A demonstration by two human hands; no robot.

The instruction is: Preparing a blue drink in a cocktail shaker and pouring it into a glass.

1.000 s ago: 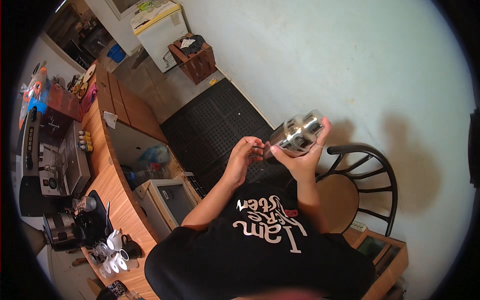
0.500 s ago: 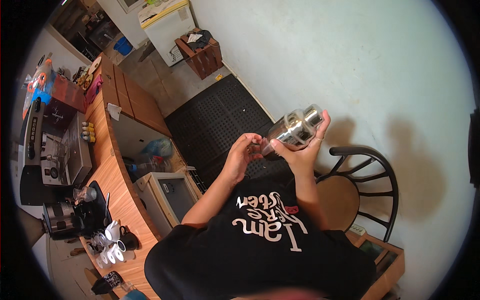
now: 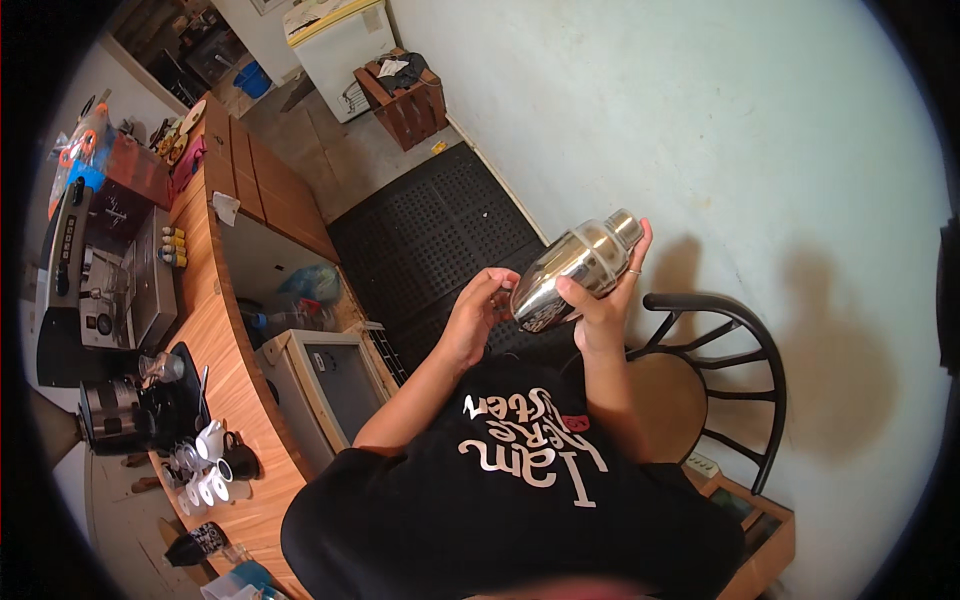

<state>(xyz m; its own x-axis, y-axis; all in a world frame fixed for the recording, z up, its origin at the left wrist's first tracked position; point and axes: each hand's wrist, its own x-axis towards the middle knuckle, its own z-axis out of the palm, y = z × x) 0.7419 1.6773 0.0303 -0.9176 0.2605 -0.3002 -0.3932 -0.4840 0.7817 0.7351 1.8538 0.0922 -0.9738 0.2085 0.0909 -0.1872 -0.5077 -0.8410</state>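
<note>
Right hand (image 3: 602,318) wrapped round steel shaker (image 3: 572,275), tilted midair, cap up-right. Left hand (image 3: 474,318) half-curled by its base; contact unclear. Open room over mat (image 3: 430,225); table (image 3: 232,365) edge well left, chair (image 3: 664,402) near right forearm.

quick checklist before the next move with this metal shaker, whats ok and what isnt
1. Right hand gripping metal shaker: ok, thumb and fingers around it.
2. Left hand supporting the shaker: cannot tell, fingers are by its lower end, contact unclear.
3. Narrow top sealed tight: cannot tell, though it is in place.
4. Contents known: cannot tell, opaque metal.
5. Shaker clear of chair: ok, apart.
</note>
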